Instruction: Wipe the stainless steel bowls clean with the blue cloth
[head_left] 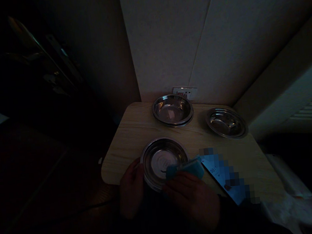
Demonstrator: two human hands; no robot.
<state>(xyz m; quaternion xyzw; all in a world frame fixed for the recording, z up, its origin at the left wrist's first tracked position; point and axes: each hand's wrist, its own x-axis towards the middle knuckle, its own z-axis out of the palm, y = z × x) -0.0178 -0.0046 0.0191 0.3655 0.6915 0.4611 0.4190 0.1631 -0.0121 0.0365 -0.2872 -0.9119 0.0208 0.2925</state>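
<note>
A round stainless steel bowl [164, 160] is at the front of a small wooden table [120, 150]. My left hand [132, 187] grips its left rim, with the thumb near the edge. In my right hand [189, 194] is a blue cloth [192, 168], pressed against the bowl's right front rim and partly inside the bowl. The fingers of that hand lie over the cloth and hide part of it. The room is dim, so finger detail is faint.
Stacked metal bowls [172, 111] stand at the back by the wall, below a wall socket [185, 91]. More metal bowls [226, 123] sit at the back right. A lit phone [224, 180], partly pixelated, lies right of my right hand. A dark door with a handle [28, 55] is at the left.
</note>
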